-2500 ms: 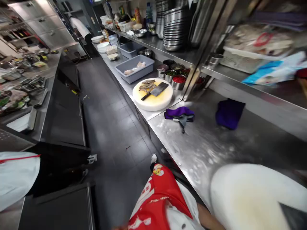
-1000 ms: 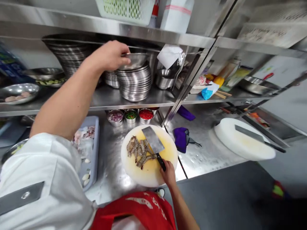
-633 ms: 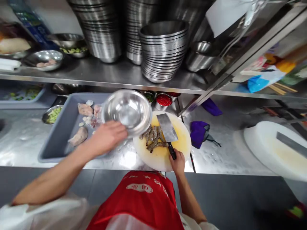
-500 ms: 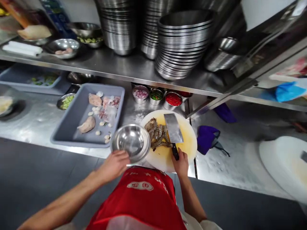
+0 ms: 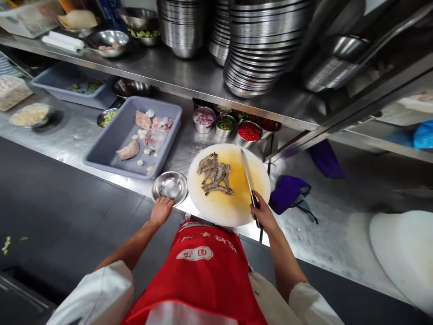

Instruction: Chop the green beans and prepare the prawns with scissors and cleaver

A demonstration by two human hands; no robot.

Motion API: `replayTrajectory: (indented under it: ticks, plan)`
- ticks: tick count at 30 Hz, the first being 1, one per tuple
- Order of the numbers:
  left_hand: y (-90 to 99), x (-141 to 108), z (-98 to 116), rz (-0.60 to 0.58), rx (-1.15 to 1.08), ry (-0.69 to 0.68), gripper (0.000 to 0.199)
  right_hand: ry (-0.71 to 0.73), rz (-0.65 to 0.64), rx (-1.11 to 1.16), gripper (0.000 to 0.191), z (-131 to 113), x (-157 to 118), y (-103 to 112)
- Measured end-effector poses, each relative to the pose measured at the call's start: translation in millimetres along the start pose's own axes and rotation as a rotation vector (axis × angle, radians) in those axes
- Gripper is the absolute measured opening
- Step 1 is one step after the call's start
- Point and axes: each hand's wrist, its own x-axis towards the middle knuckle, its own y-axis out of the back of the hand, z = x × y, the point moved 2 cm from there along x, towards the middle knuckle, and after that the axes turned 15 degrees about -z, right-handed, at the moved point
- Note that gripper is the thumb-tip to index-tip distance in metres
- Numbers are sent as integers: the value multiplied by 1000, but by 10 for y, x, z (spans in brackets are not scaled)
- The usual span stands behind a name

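A round white cutting board [image 5: 233, 214] with a yellowish stain lies in front of me. Several raw shrimp [image 5: 214, 174] are heaped on its left half. My right hand [image 5: 264, 212] is wrapped round the black handle of a cleaver [image 5: 246, 169], whose blade stands nearly on edge over the right part of the board. Left of the board, a shallow metal bowl [image 5: 171, 186] rests near the counter's front edge. My left hand [image 5: 162, 210] grips its near rim, the thumb hidden from view.
A grey tray [image 5: 98, 158] with meat and white pieces stands at left. Behind the board are cups of chopped shallots [image 5: 203, 118], green chillies [image 5: 225, 125] and red chillies [image 5: 249, 132]. Stacked metal bowls [image 5: 260, 54] stand on the overhanging shelf. Purple cloth [image 5: 287, 194] lies at right.
The bowl has gone down onto the counter, away from the board's edge, with my left hand on it. My right hand has lifted the cleaver from lying flat and turned its blade on edge.
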Motion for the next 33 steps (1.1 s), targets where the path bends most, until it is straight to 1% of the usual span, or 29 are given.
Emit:
replayTrajectory:
  ticks: [1, 3, 5, 6, 8, 10, 11, 12, 13, 14, 16, 17, 18, 20, 22, 24, 27, 29, 31, 33]
  plan:
    - [34, 41, 24, 20, 8, 29, 29, 30, -21, 168, 74, 51, -110, 33]
    - [134, 72, 122, 54, 11, 79, 45, 43, -38, 445, 58, 198, -339, 51]
    - [288, 75, 329, 108, -10, 64, 61, 43, -26, 563, 44, 380, -539, 35]
    - [381, 88, 480, 142, -31, 28, 61, 45, -20, 580, 39, 475, -619, 23]
    - [567, 173, 867, 181, -80, -98, 49, 39, -5, 574, 33, 655, -727, 1]
    - [714, 359, 1313, 132, -104, -247, 38, -2, 15, 566, 31, 799, -769, -13]
    - [769, 478, 1528, 95, -94, -298, 37, -35, 23, 568, 31, 851, -768, -16]
    - [811, 604, 1722, 61, -66, -311, 39, -69, 25, 566, 32, 888, -758, -15]
    - [843, 726, 1884, 30, -26, -280, 42, -97, 21, 553, 33, 911, -742, -7]
    - [867, 834, 2013, 1, 18, -221, 45, -115, 14, 525, 35, 922, -724, 10]
    - [898, 973, 2180, -54, 106, -96, 45, -123, 3, 427, 36, 929, -699, 72]
    - [908, 1000, 2233, -79, 141, -73, 43, -121, -2, 369, 35, 935, -697, 114]
    - [912, 1001, 2275, -101, 170, -91, 40, -115, -2, 319, 34, 947, -702, 160]
    - [905, 955, 2338, -132, 203, -212, 33, -105, -3, 266, 32, 992, -734, 253]
    - [877, 897, 2375, -149, 182, -339, 27, -95, -6, 251, 31, 1050, -783, 340]
    - [841, 884, 2361, -155, 89, -374, 29, -105, -27, 214, 29, 1091, -843, 414]
    - [819, 944, 2231, -134, -125, -335, 40, -117, -108, 86, 25, 1068, -938, 510]
    - [835, 982, 2107, -130, -228, -308, 41, -97, -192, 16, 24, 1008, -993, 570]
    - [863, 987, 2012, -152, -256, -260, 31, -91, -258, -37, 24, 947, -1027, 638]
    - [882, 965, 2003, -175, -211, -176, 20, -105, -255, -101, 24, 900, -1030, 722]
